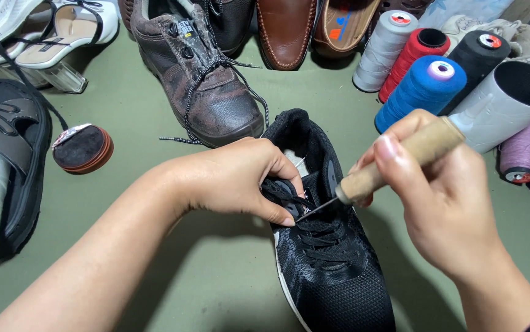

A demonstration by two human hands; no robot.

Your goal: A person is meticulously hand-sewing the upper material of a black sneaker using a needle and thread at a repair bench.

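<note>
left hand (234, 178) pinches black sneaker (329, 264); right hand (443, 203) holds awl (394, 161), tip seemingly touching laces.

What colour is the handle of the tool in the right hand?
Light tan, cork-like handle, gripped by the right hand; seen in the head view.

Awl (400, 161) tip hidden behind left hand (234, 178) thumb; sneaker (326, 270) toe cut off

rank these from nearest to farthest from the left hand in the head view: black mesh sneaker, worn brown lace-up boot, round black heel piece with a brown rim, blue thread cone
1. Black mesh sneaker: the left hand grips its laced opening.
2. Worn brown lace-up boot: just beyond the hand, up the table.
3. Round black heel piece with a brown rim: off to the left on the green surface.
4. Blue thread cone: far right, past the right hand and its wooden-handled awl.
</note>
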